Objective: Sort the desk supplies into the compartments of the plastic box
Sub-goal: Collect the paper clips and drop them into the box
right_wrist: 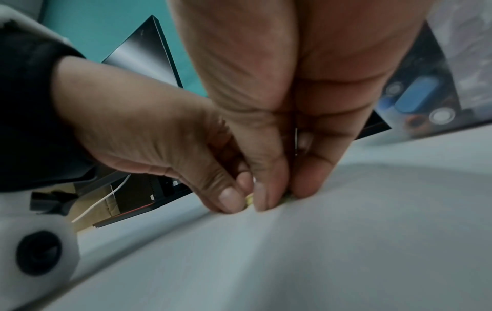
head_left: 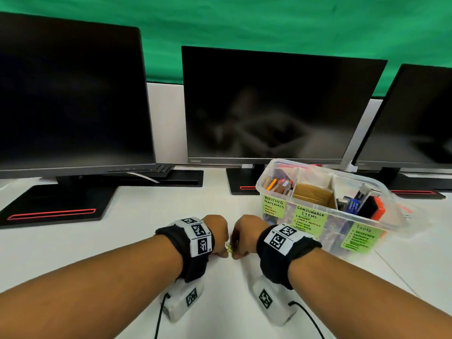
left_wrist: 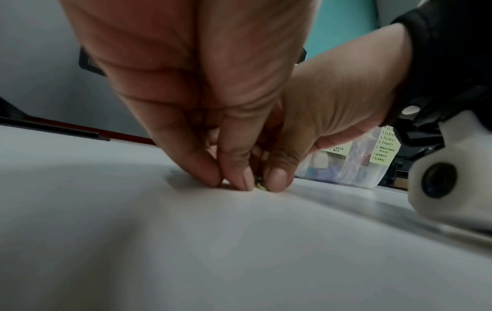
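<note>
Here, at the near middle of the white desk: left hand and right hand, knuckles up, fingertips pointed down and meeting on the surface. Between them, one small yellowish item, too small and blurred to identify; it lies on the desk, pinched from both sides, the left thumb and right fingertips closing on it in the right wrist view, the same item showing between the tips in the left wrist view. Each wrist: black band with white coded markers, white camera housing beneath, cable trailing toward the near edge. Just right of the right hand, toward the right edge: clear plastic box, three compartments, green labels reading "Writing Materials", "Consumable Items", "Tools". Left compartment: pens and pencils. Middle compartment: brown cardboard piece. Right compartment: blue and black tools with an orange-edged black block. Along the far edge: three dark monitors on black stands with red strips. Behind: green backdrop.
</note>
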Demonstrator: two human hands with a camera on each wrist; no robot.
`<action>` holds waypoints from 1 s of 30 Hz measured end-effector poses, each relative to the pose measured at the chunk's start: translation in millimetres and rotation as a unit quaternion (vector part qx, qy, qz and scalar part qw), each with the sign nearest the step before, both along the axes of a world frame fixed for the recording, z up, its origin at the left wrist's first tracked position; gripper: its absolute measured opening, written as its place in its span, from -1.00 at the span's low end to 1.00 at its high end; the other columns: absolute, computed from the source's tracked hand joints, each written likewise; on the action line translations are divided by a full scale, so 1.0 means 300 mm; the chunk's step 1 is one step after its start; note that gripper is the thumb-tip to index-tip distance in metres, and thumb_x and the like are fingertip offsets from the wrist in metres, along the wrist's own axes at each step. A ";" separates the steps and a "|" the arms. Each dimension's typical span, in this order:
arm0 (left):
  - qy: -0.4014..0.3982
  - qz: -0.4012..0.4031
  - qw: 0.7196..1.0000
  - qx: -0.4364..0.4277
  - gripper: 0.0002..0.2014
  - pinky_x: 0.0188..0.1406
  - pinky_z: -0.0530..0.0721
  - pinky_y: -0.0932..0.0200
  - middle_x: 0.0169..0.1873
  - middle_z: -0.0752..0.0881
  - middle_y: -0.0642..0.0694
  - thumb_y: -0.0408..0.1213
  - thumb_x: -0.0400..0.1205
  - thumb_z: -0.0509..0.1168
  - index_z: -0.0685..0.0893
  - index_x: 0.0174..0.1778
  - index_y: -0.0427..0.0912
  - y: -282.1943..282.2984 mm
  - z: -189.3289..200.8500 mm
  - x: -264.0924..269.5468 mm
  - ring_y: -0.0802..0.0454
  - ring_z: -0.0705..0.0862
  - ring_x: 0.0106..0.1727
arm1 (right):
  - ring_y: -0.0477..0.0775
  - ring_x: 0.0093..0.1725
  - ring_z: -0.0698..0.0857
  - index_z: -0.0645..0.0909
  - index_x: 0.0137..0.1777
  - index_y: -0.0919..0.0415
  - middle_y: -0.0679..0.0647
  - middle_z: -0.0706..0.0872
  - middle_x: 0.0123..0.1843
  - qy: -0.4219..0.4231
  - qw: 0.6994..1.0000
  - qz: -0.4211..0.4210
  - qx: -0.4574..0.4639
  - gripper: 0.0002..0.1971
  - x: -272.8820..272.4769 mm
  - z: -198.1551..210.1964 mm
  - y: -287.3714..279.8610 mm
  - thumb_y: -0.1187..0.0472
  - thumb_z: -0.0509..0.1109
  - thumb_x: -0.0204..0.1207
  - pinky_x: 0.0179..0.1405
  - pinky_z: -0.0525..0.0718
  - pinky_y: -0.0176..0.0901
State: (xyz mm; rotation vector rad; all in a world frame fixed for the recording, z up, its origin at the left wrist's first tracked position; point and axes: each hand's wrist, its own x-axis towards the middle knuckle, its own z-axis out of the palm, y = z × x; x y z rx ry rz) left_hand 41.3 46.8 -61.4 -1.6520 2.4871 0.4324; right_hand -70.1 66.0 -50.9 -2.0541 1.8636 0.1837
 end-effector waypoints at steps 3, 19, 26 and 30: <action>-0.001 0.007 1.000 -0.003 -0.63 0.02 0.61 0.18 0.06 0.78 -0.09 -0.24 0.44 0.52 0.74 0.15 -0.22 -0.009 0.001 -0.021 0.02 0.66 -0.05 | 0.11 0.04 0.81 0.79 0.05 0.29 0.17 0.84 0.01 -0.014 1.000 -0.021 -0.004 -0.70 0.003 -0.014 -0.016 0.18 0.60 0.34 0.16 0.73 -0.09; 0.008 -0.059 0.998 -0.004 -0.90 -0.16 0.50 0.22 -0.23 0.63 -0.03 -0.19 0.51 0.41 0.68 -0.14 -0.11 0.045 -0.003 0.013 0.01 0.56 -0.18 | 0.28 0.08 0.78 0.72 0.11 0.39 0.26 0.77 -0.07 -0.069 0.995 -0.056 0.048 -0.72 0.011 -0.018 0.032 0.28 0.49 0.44 0.01 0.73 -0.02; 0.031 -0.098 0.993 -0.058 -0.95 -0.28 0.44 0.26 -0.27 0.60 -0.05 -0.28 0.55 0.33 0.64 -0.22 -0.13 0.089 0.060 0.022 -0.01 0.53 -0.19 | 0.12 -0.32 0.74 0.77 -0.05 0.42 0.20 0.77 -0.24 -0.055 0.997 -0.061 -0.002 -0.82 0.020 0.053 0.084 0.34 0.44 0.41 -0.23 0.74 -0.14; 0.079 -0.124 0.983 -0.110 -0.83 -0.32 0.47 0.29 -0.29 0.62 0.02 -0.23 0.56 0.38 0.77 -0.01 -0.21 0.085 0.188 0.013 0.17 0.51 -0.43 | 0.07 -0.41 0.69 0.78 -0.06 0.42 0.17 0.76 -0.28 -0.071 0.991 -0.087 -0.070 -0.83 -0.017 0.167 0.111 0.34 0.42 0.44 -0.10 0.77 -0.11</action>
